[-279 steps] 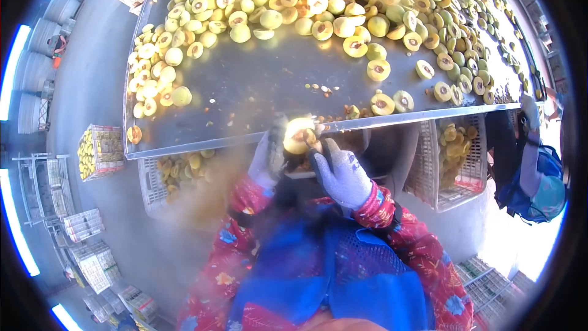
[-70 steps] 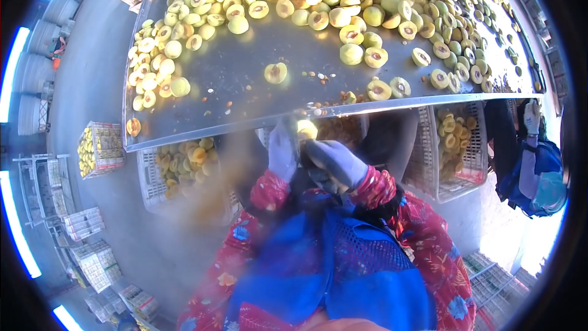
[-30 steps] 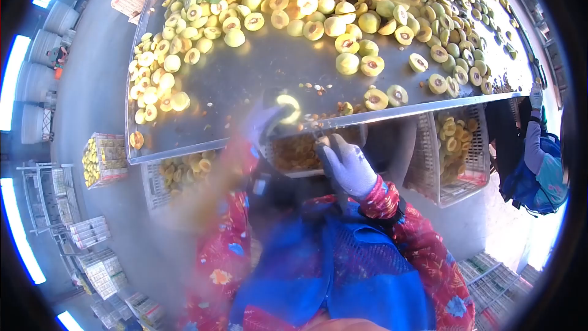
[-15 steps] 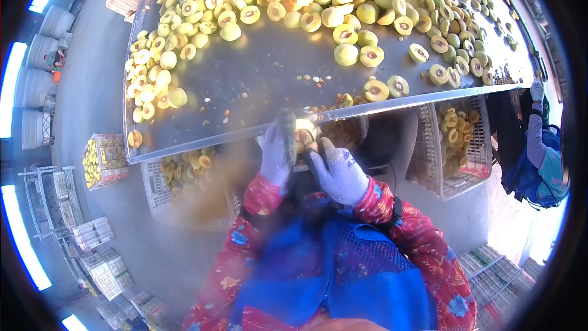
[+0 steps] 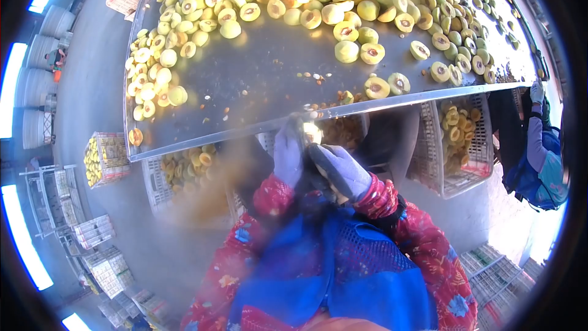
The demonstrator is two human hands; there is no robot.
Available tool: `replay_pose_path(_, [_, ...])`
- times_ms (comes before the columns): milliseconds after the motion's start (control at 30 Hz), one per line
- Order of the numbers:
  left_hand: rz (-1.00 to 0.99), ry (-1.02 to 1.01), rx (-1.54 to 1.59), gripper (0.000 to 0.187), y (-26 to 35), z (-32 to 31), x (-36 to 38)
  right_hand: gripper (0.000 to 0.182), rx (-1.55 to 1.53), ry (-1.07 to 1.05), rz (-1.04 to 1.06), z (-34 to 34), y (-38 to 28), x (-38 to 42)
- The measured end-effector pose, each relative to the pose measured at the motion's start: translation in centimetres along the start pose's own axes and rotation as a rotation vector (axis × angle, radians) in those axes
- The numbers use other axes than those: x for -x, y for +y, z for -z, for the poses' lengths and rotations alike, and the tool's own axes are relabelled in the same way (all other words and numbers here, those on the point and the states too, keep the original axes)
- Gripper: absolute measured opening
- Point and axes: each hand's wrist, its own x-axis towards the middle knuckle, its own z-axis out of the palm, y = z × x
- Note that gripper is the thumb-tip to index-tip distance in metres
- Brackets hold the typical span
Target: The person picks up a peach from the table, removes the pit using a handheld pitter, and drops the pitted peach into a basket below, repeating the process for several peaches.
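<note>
In front of my apron, just below the table's near edge, my left hand in a pale glove is closed round a yellow halved stone fruit. Glare blurs the fruit's face. My right hand, gloved with a dark palm, is close beside it with curled fingers. What lies in that grip is hidden. Beyond both hands is the metal table, bearing many greenish-yellow fruit halves, some showing brown stones or hollows. Loose stones and small scraps lie near its front edge.
Below the table edge stand a white crate of fruit halves and another crate at left. A co-worker stands at far right. More crates and large pale tubs line the left side.
My left hand has shifted slightly right and down with the fruit. My right hand has turned and lowered slightly, showing more of its dark palm. The fruit on the table stays put.
</note>
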Motion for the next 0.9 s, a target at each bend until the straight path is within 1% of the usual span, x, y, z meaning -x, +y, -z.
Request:
replay_pose_path(33, [-0.036, -0.048, -0.045, 0.037, -1.1, 0.4, -0.1, 0.028, -0.099, 0.007, -0.047, 0.3, 0.0, -0.2])
replay_pose_path(67, [0.054, -0.090, 0.069, 0.037, -1.0, 0.5, -0.1, 0.028, -0.196, 0.013, -0.094, 0.7, 0.1, -0.4])
replay_pose_path(100, [0.144, -0.127, 0.184, 0.037, -1.0, 0.8, 0.1, 0.028, -0.389, -0.165, -0.168, 1.7, 0.8, -0.7])
replay_pose_path(133, [0.159, -0.127, 0.119, 0.033, -1.2, 1.1, 0.3, 0.028, -0.574, -0.351, -0.242, 3.1, 1.7, -1.3])
replay_pose_path(167, [0.019, -0.173, 0.064, 0.031, -0.9, 1.3, 0.1, 0.028, -0.755, -0.543, -0.319, 3.3, 1.8, -1.7])
replay_pose_path(200, [-0.115, -0.218, 0.004, 0.030, -0.6, 1.5, 0.1, 0.031, -0.879, -0.679, -0.361, 3.2, 2.1, -1.8])
replay_pose_path(233, [-0.247, -0.264, -0.056, 0.029, -0.4, 1.6, 0.0, 0.032, -0.904, -0.655, -0.339, 2.9, 2.2, -1.9])
replay_pose_path(267, [0.005, -0.289, 0.145, 0.028, 0.0, 1.7, 0.0, 0.034, -0.929, -0.629, -0.315, 2.8, 2.4, -2.0])
replay_pose_path(333, [0.072, -0.159, 0.273, 0.029, -0.5, 1.2, 0.0, 0.037, -0.979, -0.571, -0.265, 2.6, 2.7, -2.0])
replay_pose_path(367, [0.107, -0.093, 0.339, 0.029, -0.4, 1.1, 0.1, 0.036, -0.943, -0.602, -0.236, 2.6, 2.7, -1.9])
replay_pose_path(433, [0.022, 0.149, -0.041, 0.032, 0.8, 3.1, -0.3, 0.034, -0.865, -0.666, -0.178, 2.6, 1.9, -1.6])
replay_pose_path(467, [0.320, 0.362, 0.290, 0.034, 3.9, 3.3, -0.3, 0.042, -0.833, -0.707, -0.158, 2.9, 1.3, -1.1])
replay_pose_path(500, [-0.065, 0.202, -0.470, 0.033, 1.1, 9.8, -0.9, 0.041, -0.584, -0.531, -0.173, 3.3, 0.8, -0.9])
replay_pose_path(533, [-0.484, 0.384, -1.247, 0.033, -1.6, 16.3, -1.5, 0.039, -0.332, -0.357, -0.170, 3.9, -0.3, -1.1])
replay_pose_path(567, [0.096, 0.221, -1.220, 0.040, 5.8, 16.4, -1.3, 0.038, -0.089, -0.176, -0.161, 4.1, -0.7, -1.1])
replay_pose_path(600, [0.130, 0.263, -1.343, 0.043, 6.4, 18.9, -1.6, 0.038, 0.365, 0.013, -0.055, 5.1, 0.0, -2.3])
replay_pose_path(633, [0.171, 0.303, -1.463, 0.048, 8.0, 20.2, -2.0, 0.037, 0.437, 0.049, -0.024, 4.5, -1.3, -1.4])
replay_pose_path(667, [0.259, 0.277, -1.479, 0.049, 9.8, 21.3, -3.0, 0.036, 0.555, 0.118, 0.157, 5.8, -1.6, -1.7])
replay_pose_path(700, [0.105, 0.304, -1.527, 0.049, 9.3, 23.3, -5.0, 0.036, 0.671, 0.190, 0.341, 7.3, -2.1, -2.0])
replay_pose_path(733, [-0.043, 0.329, -1.570, 0.049, 8.5, 25.9, -7.0, 0.035, 0.604, 0.315, 0.346, 6.3, -5.0, -0.8])
replay_pose_path(767, [-0.096, 0.268, -1.493, 0.047, 8.9, 27.4, -10.5, 0.029, 0.535, 0.343, 0.349, 7.0, -7.6, -0.6])
replay_pose_path(800, [0.020, 0.183, -1.318, 0.052, 10.8, 27.2, -14.2, 0.023, 0.557, 0.447, 0.374, 7.4, -10.5, -0.3])
replay_pose_path(833, [-0.029, 0.176, -1.179, 0.053, 9.9, 29.1, -18.1, 0.021, 0.670, 0.533, 0.533, 8.4, -13.1, -0.7])
replay_pose_path(867, [0.000, 0.257, -1.253, 0.056, 10.2, 28.7, -21.8, 0.022, 0.820, 0.671, 0.621, 10.9, -15.4, -1.4])
replay_pose_path(900, [-0.004, 0.220, -1.294, 0.060, 10.0, 29.8, -25.9, 0.022, 0.792, 0.695, 0.687, 13.2, -17.9, -1.9])
